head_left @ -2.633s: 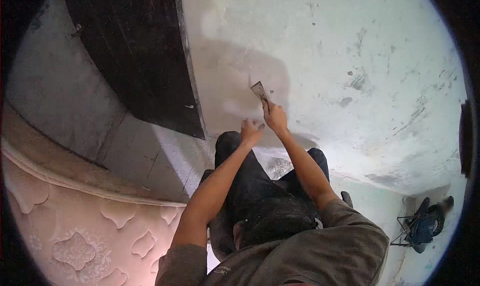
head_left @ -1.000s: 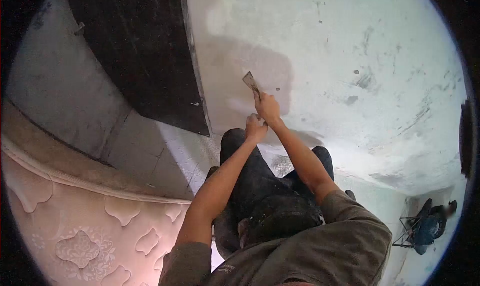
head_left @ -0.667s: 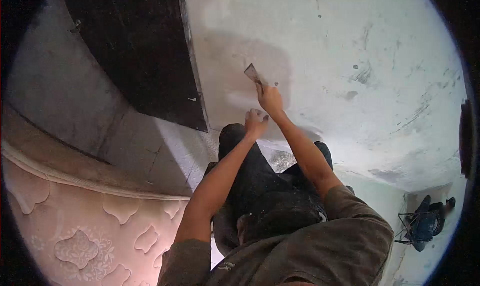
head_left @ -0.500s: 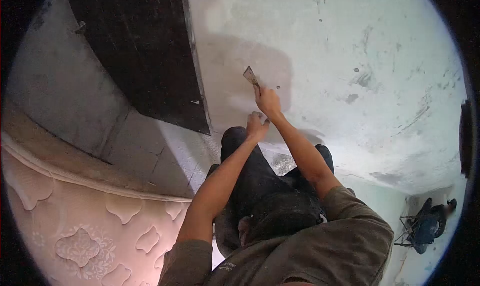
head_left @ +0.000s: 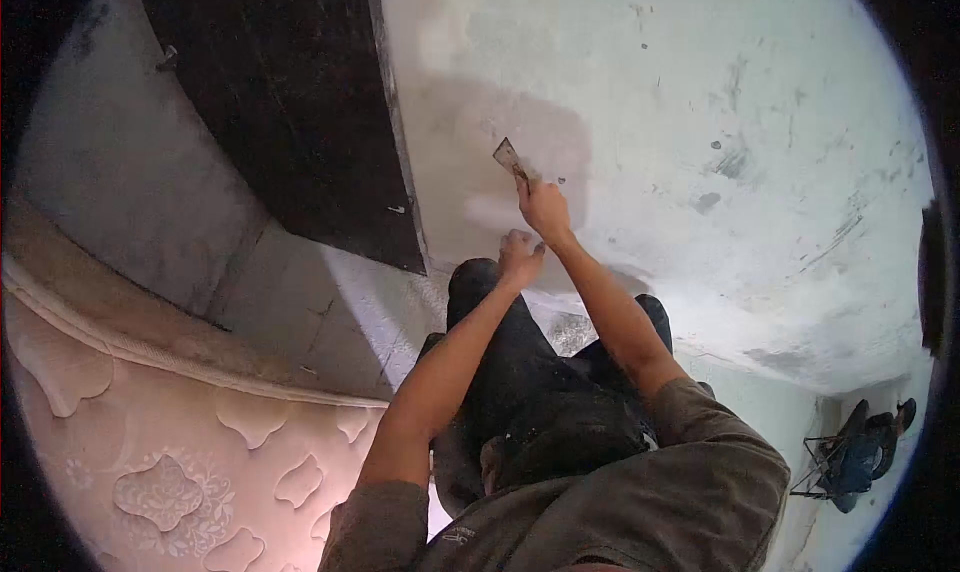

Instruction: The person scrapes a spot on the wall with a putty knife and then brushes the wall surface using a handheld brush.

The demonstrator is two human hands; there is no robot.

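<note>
My right hand (head_left: 544,212) is wrapped round the handle of a putty knife (head_left: 508,158). Its flat, stained blade points up and to the left, against or just off the pale wall (head_left: 640,122); I cannot tell whether it touches. Below it, my left hand (head_left: 520,262) is close to the lower wall, fingers bent and thumb apart, with nothing visible in it. A small dark hole or chip (head_left: 561,181) marks the wall just right of my right hand.
A dark door (head_left: 290,102) stands left of the wall, over a tiled floor (head_left: 285,282). A pink quilted mattress (head_left: 170,452) fills the lower left. My bent legs (head_left: 510,342) are beneath my arms. At far right a person (head_left: 860,457) is by a folding frame.
The whole view has shifted slightly, moving the wall and both hands a little right and down in the picture. My right hand keeps its grip on the putty knife.
</note>
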